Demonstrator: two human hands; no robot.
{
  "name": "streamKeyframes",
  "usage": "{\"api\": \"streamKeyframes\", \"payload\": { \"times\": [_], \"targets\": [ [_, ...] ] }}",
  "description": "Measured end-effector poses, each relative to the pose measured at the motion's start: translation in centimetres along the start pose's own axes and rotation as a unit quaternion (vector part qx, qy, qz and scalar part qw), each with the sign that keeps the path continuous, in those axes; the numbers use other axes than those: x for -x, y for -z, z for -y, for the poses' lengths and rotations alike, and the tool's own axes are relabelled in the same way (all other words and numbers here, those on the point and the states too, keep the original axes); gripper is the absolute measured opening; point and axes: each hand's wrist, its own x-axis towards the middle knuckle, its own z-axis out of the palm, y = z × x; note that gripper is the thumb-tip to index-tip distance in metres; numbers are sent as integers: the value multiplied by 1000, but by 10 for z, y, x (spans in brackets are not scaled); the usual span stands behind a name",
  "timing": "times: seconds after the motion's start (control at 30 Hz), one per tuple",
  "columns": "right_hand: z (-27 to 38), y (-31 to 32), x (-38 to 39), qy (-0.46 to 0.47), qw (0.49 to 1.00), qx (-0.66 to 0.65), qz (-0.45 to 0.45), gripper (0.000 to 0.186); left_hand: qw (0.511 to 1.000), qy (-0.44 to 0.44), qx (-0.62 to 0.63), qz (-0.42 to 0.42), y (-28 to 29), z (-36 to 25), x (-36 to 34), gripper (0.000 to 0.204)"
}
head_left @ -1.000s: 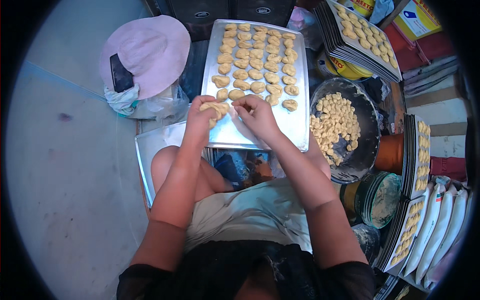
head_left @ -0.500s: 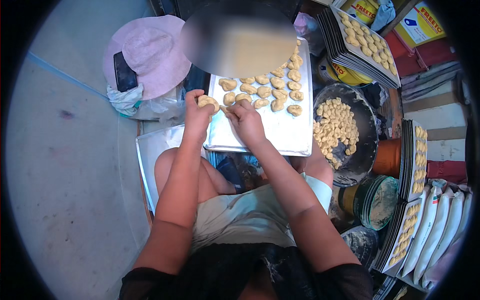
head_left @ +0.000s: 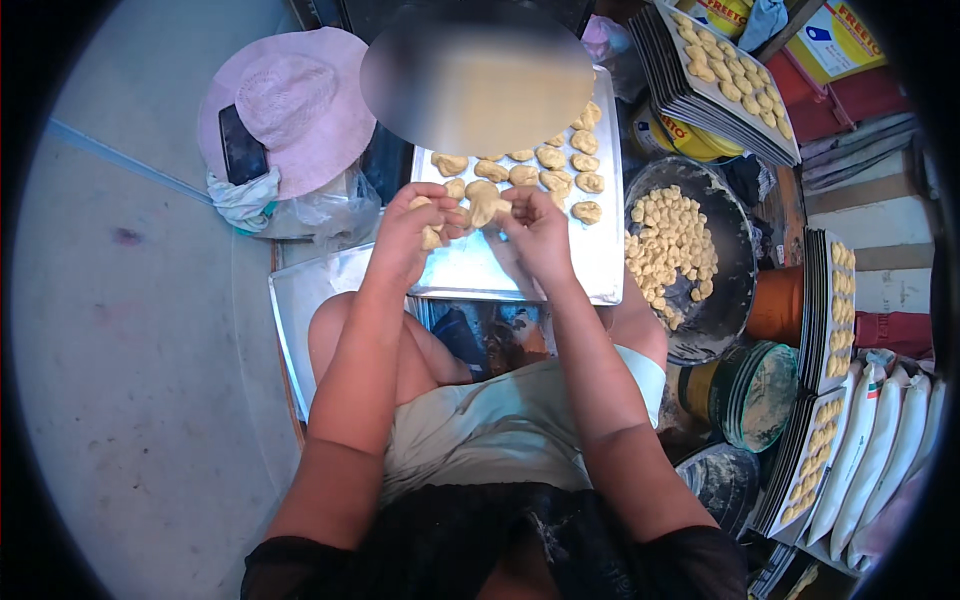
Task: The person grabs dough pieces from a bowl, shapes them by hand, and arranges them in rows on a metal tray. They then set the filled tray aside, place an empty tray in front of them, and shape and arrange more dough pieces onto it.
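Note:
A metal baking tray (head_left: 590, 270) lies across my lap, with rows of pale yellow dough pieces (head_left: 587, 212) on its far part. My left hand (head_left: 408, 240), above the tray's left side, has its fingers curled round lumps of dough (head_left: 431, 238). Between my two hands a soft, stretched dough piece (head_left: 485, 204) hangs over the tray. My right hand (head_left: 540, 238) pinches the right end of that piece between thumb and fingers. A blurred oval covers the tray's far left part.
To the right stands a black basin (head_left: 735, 285) of small dough lumps (head_left: 675, 240). Stacked trays (head_left: 735, 85) of shaped dough rise behind it. Buckets (head_left: 770, 395) and white sacks (head_left: 880, 450) line the right side. A pink hat (head_left: 300, 100) with a phone (head_left: 243, 145) lies at left.
My right hand has moved right and lifted off the tray, now pinching a stretched dough piece. My left hand has shifted slightly right and down, still holding dough.

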Motion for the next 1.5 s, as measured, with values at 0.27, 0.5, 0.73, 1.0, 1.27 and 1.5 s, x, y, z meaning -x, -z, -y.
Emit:
{"api": "streamKeyframes", "payload": {
  "times": [0.27, 0.5, 0.73, 1.0, 1.27, 1.5],
  "targets": [
    [9, 8, 12, -11, 965, 261, -4, 26, 743, -250, -618, 63, -24, 37, 5, 28],
    [3, 35, 10, 68, 960, 271, 9, 21, 714, -238, -659, -20, -38, 39, 2, 27],
    [51, 20, 38, 121, 980, 81, 137, 44, 973, -172, -150, 34, -44, 50, 4, 49],
    [10, 76, 17, -2, 999, 33, -23, 25, 988, 18, -133, 73, -58, 55, 3, 44],
    [52, 69, 43, 91, 982, 112, 119, 31, 993, -72, 11, 94, -64, 77, 12, 58],
    [20, 132, 26, 57, 968, 244, 26, 29, 781, -319, -513, 160, -94, 73, 17, 39]
  ]
}}
